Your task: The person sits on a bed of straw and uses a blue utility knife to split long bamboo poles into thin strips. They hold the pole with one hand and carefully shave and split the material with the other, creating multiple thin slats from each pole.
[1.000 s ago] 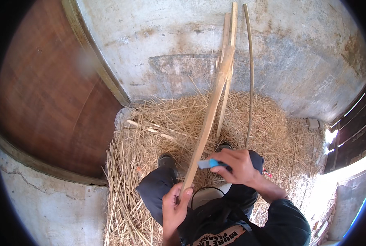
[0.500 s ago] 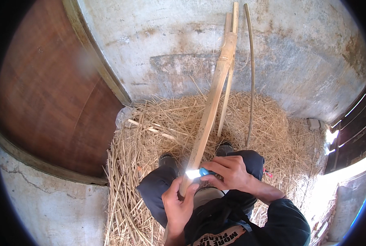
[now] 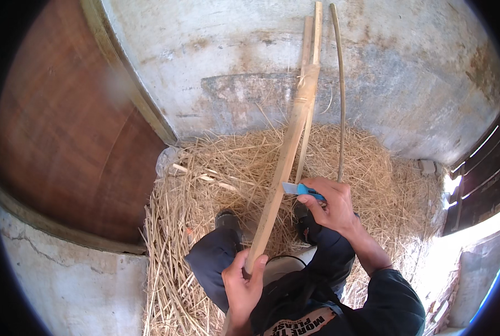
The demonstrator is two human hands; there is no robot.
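Note:
A long split bamboo strip (image 3: 286, 162) slants away from me, with a node ring near its far end. Its near end lies in my left hand (image 3: 243, 287), thumb and fingers closed around it. My right hand (image 3: 333, 206) grips a blue utility knife (image 3: 310, 191). The knife's wide metal blade points left, against or very close to the strip's right edge, about midway along it. I cannot tell whether the blade cuts into the bamboo.
Loose straw (image 3: 373, 162) covers the floor around my feet. Two thin bamboo sticks and a darker curved stick (image 3: 341, 84) lean on the stained wall (image 3: 250, 50). At the left is a brown door panel (image 3: 76, 140); dark slats (image 3: 480, 190) stand at the right.
My right hand and the knife have moved away from my left hand, farther along the strip. The strip's far end has dropped a little. My left hand keeps its grip.

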